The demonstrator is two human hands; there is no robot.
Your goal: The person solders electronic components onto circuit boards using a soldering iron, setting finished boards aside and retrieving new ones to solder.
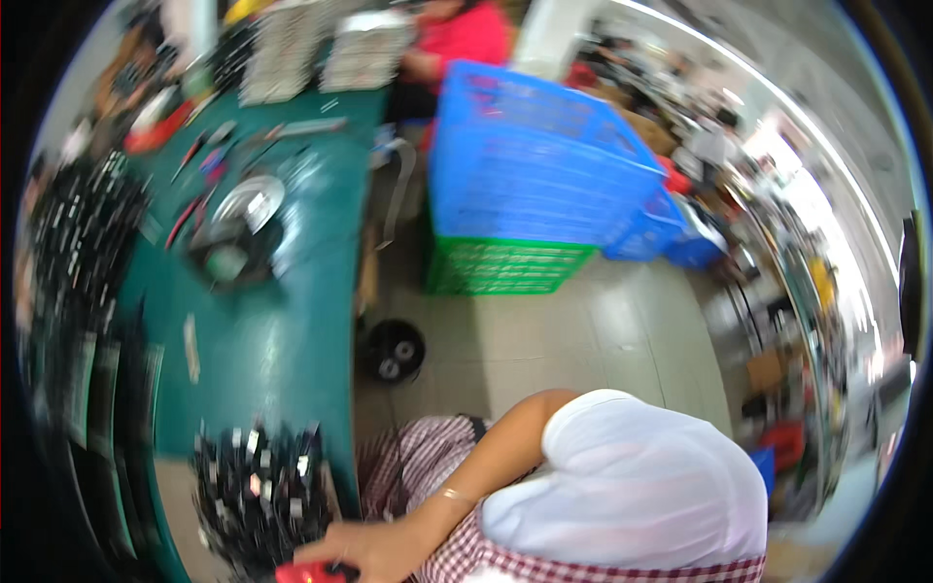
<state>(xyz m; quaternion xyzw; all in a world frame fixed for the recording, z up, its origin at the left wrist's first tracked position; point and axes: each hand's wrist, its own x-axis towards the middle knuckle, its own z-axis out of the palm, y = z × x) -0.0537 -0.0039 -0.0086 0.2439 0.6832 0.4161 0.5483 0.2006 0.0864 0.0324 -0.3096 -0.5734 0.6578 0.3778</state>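
My right hand (374, 552) is at the bottom edge of the head view, its forearm reaching leftward from a white sleeve. Its fingers are curled round a red object with a black part (313, 572); blur and the frame edge hide what kind it is. Right beside this hand, a dense bundle of black pieces with shiny metallic ends (260, 486) stands at the green table's (306, 379) near edge. My left hand is out of view.
A metallic disc (251, 201) and a dark device (233, 255) sit on the table, with hand tools beyond. More black pieces (83, 243) line the left. Blue crates (535, 165) stand on a green crate (510, 265) to the right. A person in red is behind.
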